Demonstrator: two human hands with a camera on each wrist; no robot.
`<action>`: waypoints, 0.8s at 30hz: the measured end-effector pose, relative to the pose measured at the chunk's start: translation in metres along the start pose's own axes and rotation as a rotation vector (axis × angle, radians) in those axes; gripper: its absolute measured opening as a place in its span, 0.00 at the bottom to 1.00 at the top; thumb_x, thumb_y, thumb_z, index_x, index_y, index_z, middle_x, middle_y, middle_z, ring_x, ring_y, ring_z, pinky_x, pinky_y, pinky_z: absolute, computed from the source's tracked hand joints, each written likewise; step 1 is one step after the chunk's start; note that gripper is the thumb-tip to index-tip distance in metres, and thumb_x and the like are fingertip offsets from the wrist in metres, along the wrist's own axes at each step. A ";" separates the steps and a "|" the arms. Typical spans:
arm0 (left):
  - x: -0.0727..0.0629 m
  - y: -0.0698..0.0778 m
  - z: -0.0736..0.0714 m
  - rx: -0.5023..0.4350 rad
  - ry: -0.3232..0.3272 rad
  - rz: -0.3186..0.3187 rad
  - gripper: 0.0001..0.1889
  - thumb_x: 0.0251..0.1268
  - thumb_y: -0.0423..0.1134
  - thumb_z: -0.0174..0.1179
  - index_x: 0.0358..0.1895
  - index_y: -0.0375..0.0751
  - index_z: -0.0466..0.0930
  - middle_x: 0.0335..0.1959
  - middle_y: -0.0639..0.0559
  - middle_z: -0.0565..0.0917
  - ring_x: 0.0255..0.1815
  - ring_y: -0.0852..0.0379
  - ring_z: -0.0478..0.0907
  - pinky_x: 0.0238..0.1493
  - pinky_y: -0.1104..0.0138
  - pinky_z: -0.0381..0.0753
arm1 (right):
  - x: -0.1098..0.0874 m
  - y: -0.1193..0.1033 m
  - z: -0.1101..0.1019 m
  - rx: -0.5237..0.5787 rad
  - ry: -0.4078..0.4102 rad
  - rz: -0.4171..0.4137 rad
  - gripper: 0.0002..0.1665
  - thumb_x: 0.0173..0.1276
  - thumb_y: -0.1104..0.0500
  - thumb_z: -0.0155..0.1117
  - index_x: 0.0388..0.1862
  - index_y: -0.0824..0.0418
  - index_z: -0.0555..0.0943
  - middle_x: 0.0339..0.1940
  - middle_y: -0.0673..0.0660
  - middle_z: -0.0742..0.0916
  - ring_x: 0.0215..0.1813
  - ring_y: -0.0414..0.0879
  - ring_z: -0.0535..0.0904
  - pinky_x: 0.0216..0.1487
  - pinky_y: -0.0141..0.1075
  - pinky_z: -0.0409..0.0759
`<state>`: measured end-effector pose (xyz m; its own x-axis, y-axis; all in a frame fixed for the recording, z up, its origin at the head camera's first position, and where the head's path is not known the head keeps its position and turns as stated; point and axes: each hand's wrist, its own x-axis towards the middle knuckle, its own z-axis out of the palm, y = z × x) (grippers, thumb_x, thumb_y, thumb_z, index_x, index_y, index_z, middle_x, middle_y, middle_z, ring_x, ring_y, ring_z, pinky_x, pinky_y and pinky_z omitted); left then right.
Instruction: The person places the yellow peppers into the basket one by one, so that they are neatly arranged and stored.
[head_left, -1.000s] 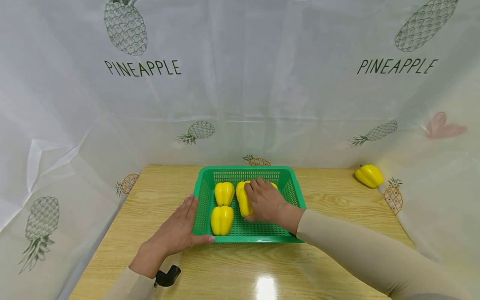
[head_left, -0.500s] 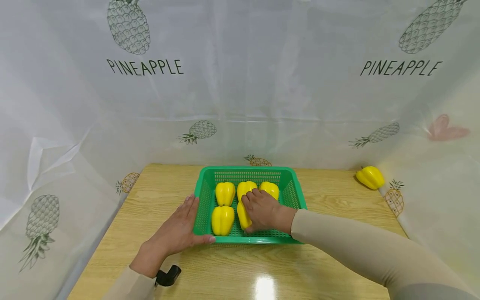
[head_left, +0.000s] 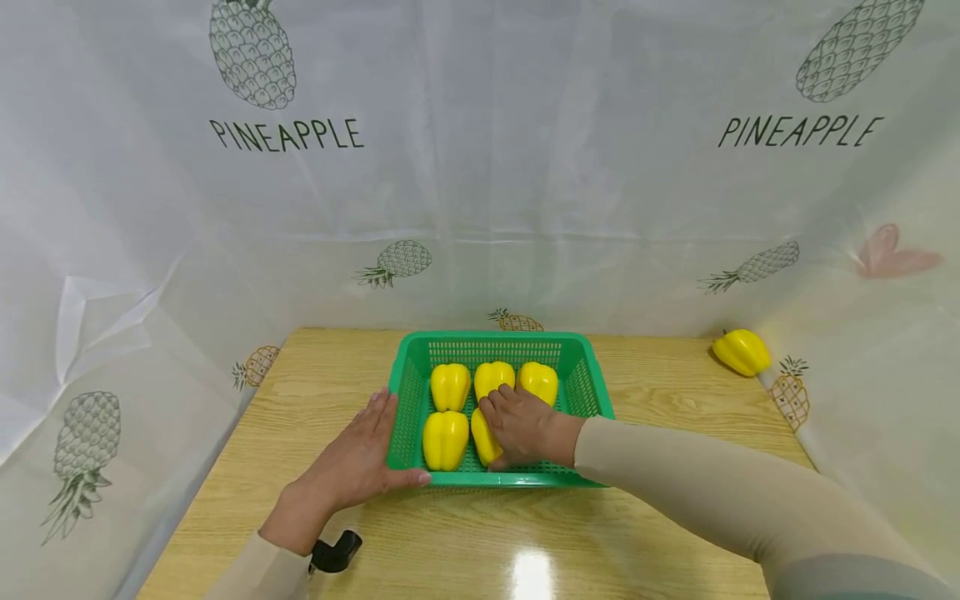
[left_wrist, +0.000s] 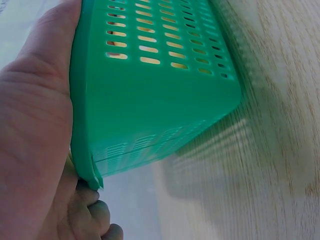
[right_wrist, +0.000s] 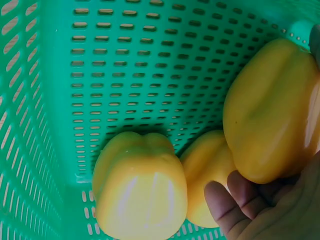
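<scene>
A green plastic basket [head_left: 495,337] with slotted walls stands on the wooden table. My left hand [head_left: 360,454] rests at its front left corner, fingers straight along the left side and thumb on the front rim. Inside the basket, my right hand [head_left: 525,425] grips a yellow bell pepper [head_left: 482,440] in the front row, partly hidden by the fingers; in the right wrist view this bell pepper [right_wrist: 272,110] leans above the fingertips. Left of it lies another bell pepper [head_left: 446,442]. Behind are three more: left [head_left: 450,387], middle [head_left: 493,377] and right [head_left: 538,381].
One more yellow bell pepper [head_left: 741,352] lies at the table's back right corner, beside the curtain. A white pineapple-print curtain [head_left: 525,183] encloses the table's back and sides. A black wrist device [head_left: 336,552] sits by the left sleeve.
My right hand has drawn its bell pepper from the back row toward the basket's front, uncovering the back middle and back right peppers. My left hand has stayed put.
</scene>
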<state>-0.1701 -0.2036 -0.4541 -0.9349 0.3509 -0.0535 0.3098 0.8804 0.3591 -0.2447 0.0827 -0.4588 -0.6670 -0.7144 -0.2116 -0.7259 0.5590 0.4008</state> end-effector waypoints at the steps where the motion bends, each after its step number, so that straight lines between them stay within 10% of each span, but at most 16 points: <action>1: 0.000 0.000 0.000 0.001 -0.002 -0.002 0.71 0.57 0.82 0.60 0.84 0.25 0.46 0.86 0.28 0.48 0.86 0.31 0.49 0.81 0.39 0.60 | 0.000 0.000 0.001 -0.011 -0.005 -0.006 0.55 0.61 0.11 0.53 0.61 0.57 0.71 0.50 0.53 0.81 0.50 0.48 0.74 0.55 0.37 0.82; 24: 0.000 0.000 0.000 -0.004 -0.003 -0.002 0.71 0.57 0.82 0.60 0.84 0.25 0.45 0.86 0.28 0.48 0.86 0.30 0.49 0.80 0.38 0.61 | -0.005 0.005 -0.010 0.109 -0.101 -0.046 0.51 0.69 0.15 0.47 0.65 0.58 0.70 0.52 0.52 0.81 0.50 0.46 0.74 0.56 0.34 0.81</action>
<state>-0.1700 -0.2032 -0.4543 -0.9350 0.3500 -0.0575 0.3070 0.8798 0.3628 -0.2434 0.0853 -0.4466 -0.6420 -0.6975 -0.3184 -0.7665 0.5728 0.2906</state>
